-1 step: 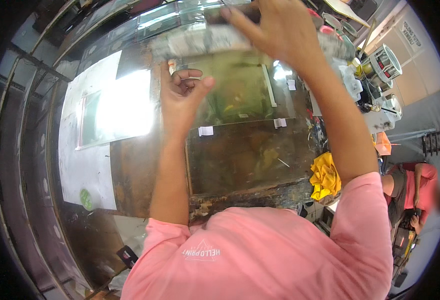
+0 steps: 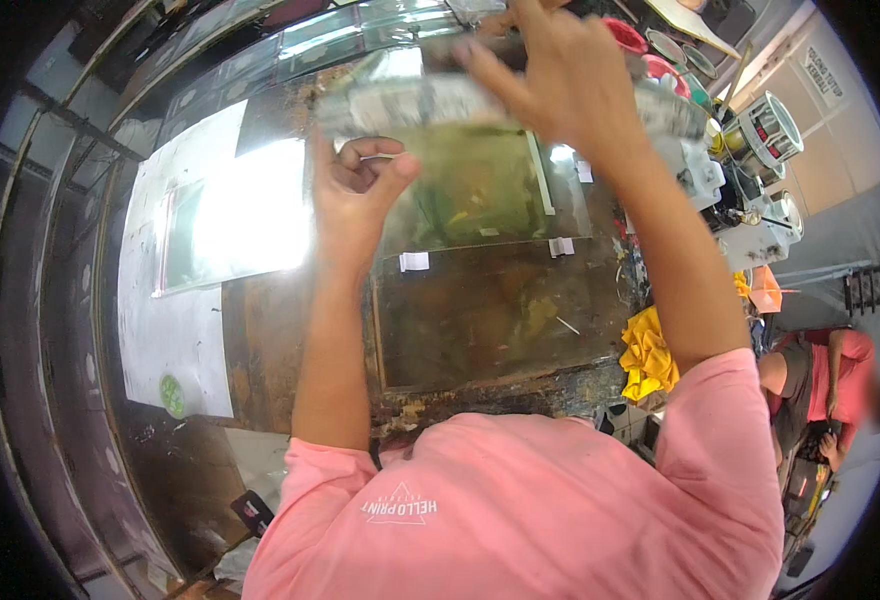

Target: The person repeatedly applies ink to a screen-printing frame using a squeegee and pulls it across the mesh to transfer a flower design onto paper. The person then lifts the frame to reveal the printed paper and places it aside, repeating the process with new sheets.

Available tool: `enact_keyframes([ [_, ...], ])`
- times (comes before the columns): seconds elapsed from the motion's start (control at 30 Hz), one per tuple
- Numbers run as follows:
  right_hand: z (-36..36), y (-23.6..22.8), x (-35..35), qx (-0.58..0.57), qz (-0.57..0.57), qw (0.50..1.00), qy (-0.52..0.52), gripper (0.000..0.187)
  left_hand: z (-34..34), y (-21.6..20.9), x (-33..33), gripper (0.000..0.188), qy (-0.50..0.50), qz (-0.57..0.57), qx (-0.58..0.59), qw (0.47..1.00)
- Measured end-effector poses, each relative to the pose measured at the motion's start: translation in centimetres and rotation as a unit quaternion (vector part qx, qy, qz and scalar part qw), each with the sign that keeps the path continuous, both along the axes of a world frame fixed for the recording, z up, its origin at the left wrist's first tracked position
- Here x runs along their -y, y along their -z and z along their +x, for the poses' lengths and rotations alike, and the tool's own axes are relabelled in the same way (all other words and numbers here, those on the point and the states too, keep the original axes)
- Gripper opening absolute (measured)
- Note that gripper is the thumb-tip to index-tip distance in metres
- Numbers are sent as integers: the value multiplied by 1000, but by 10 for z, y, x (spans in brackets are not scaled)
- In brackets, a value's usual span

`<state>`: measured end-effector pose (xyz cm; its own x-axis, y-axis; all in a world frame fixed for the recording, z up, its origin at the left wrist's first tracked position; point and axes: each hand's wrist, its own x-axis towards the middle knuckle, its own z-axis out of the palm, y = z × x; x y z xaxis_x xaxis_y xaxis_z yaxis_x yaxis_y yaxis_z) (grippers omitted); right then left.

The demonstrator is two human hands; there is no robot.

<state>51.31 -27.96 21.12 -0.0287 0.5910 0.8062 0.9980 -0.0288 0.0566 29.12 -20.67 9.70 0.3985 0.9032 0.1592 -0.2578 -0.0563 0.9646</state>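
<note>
Slight shift since the earlier frame: long, mottled grey-white bar (image 2: 410, 105) sits a touch nearer the body, right hand (image 2: 585, 95) with it; left hand (image 2: 353, 205) barely displaced. Bar crosses over the far part of a yellow-green, translucent rectangular sheet (image 2: 460, 195), which appears to lie on the glossy brown tabletop (image 2: 480, 325). Right thumb spread wide at the bar; grip cannot be told. Left fingers curled, narrow gap to thumb; cannot tell if anything is pinched. Step, judged: positioning the bar above the sheet. Next move likely calls for steady, level handling. Bar blurred, hiding the sheet's far edge; dark brown shape (image 2: 444, 50) by the right thumb unidentifiable.
</note>
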Motion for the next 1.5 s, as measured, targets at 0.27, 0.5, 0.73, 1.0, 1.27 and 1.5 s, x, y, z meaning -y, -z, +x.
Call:
enact_keyframes([
  [0.27,-14,44,26,12,-63,997,31,58,6,79,64,77,41,165,-279,945],
  [0.5,15,-29,-20,1,-7,999,-42,52,86,134,72,107,163,509,-379,755],
  [0.73,20,-40,-28,-55,-61,997,-5,63,87,146,73,112,183,504,-372,757],
  [1.0,16,-28,-18,-45,-66,997,12,53,58,61,51,93,43,286,-352,890],
  [1.27,0,75,48,-60,-307,948,-52,40,-30,34,30,95,12,28,-171,985],
  [1.5,-31,154,86,-202,-447,870,-36,38,-47,124,46,118,-92,290,-538,786],
])
